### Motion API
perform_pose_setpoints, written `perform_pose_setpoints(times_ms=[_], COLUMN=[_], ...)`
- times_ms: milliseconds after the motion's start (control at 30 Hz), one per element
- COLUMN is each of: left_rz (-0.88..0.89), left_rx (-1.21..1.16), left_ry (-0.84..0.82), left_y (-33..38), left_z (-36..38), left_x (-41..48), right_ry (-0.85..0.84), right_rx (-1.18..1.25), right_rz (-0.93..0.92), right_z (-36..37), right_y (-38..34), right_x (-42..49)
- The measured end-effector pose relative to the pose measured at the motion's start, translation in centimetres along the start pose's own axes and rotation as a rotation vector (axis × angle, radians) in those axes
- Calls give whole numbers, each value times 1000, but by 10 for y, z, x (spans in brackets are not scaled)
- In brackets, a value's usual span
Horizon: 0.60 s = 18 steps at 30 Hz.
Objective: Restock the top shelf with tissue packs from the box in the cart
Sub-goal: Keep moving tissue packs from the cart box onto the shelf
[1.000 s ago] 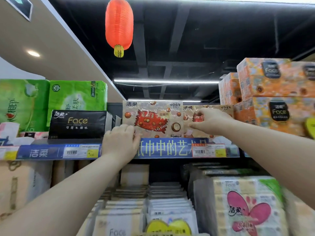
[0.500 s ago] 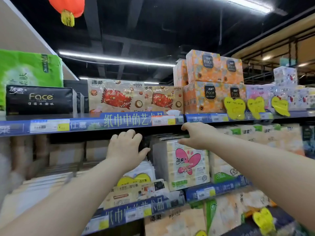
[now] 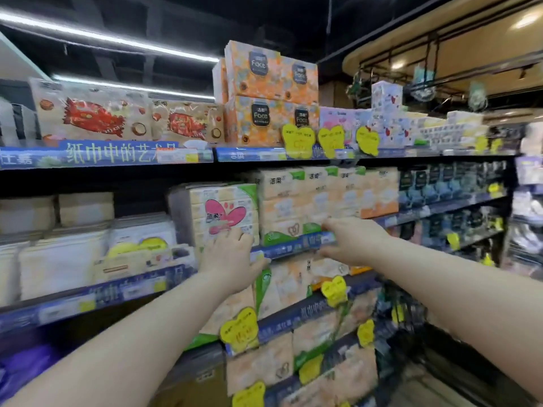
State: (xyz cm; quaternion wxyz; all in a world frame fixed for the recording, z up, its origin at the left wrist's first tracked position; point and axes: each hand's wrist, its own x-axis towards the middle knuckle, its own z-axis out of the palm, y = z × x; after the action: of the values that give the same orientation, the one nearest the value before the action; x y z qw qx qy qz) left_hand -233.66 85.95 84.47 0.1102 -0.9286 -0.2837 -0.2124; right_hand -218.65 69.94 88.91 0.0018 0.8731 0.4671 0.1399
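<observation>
Beige plastic-wrapped tissue packs printed with a red fish point(image 3: 94, 117) stand side by side at the left of the top shelf point(image 3: 111, 155), their fronts just behind its blue price rail with pale green lettering. Just to their right on the same shelf, orange patterned tissue boxes with black labels point(image 3: 270, 92) are stacked two high. Yellow heart-shaped paper tags point(image 3: 298, 141) hang at the rail below them.

Both bare arms reach forward, well below the top shelf, at the level of the second shelf's blue price rail point(image 3: 293, 248). The left hand point(image 3: 230, 259) shows its back to the camera. Its fingers are loosely bent and released, holding nothing. Its thumb points right and lies at the rail, though blur hides whether it touches. The right hand point(image 3: 349, 242) is near it but apart from it. Its fingers stretch leftward along the rail, released, with nothing between them; whether the tips touch the rail I cannot tell.

Directly behind the left hand, on the second shelf, stands a clear-wrapped pack with a pink butterfly print point(image 3: 223, 212). Peach and green packs point(image 3: 323, 198) sit just beside it, behind the right hand. A long white tube light point(image 3: 117, 39) runs across the dark ceiling.
</observation>
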Motion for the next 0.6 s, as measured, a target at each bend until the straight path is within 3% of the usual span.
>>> perform_pose_setpoints(times_ms=[300, 600], left_rz=[318, 544], left_rx=[-109, -208], left_ry=[-160, -196], left_y=[252, 412], left_z=[23, 35], left_x=[-27, -30], right_ry=[-225, -244], right_rx=[-44, 21], right_rz=[291, 545], right_z=[30, 65], right_y=[189, 299], right_x=[-170, -271])
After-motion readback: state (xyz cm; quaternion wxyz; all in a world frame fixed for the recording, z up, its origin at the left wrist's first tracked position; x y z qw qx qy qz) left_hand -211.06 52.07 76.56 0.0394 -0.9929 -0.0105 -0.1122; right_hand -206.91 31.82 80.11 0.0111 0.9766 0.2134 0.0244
